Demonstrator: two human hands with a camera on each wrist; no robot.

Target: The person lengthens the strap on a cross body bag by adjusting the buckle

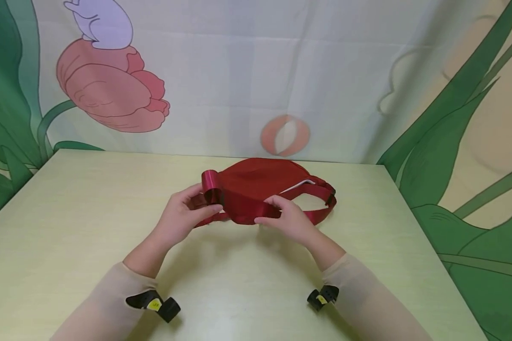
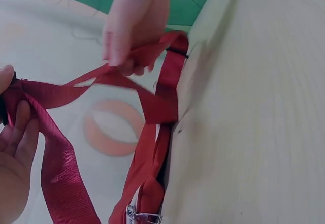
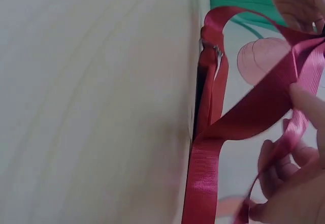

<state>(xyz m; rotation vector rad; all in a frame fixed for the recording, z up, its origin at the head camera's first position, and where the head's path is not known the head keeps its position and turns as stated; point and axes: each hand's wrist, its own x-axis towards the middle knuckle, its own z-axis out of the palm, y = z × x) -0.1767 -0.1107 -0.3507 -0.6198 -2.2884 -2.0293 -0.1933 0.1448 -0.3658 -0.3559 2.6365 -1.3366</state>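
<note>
A red waist bag [image 1: 260, 177] lies on the table with its long red strap [image 1: 320, 215] looping out at the right. My left hand [image 1: 183, 213] grips the strap at the bag's left, where a loop of webbing stands up above the fingers. In the left wrist view a black buckle piece [image 2: 4, 104] shows partly at that hand's fingers. My right hand [image 1: 288, 218] pinches another stretch of strap before the bag's front. The right wrist view has the strap [image 3: 254, 107] running between both hands. A metal zipper pull [image 2: 147, 217] hangs at the bag's edge.
The pale wooden table [image 1: 89, 203] extends around the bag. Behind it hangs a printed cloth backdrop [image 1: 222, 71] with flowers and leaves. A black strap adjuster [image 1: 331, 194] sits on the strap's right loop.
</note>
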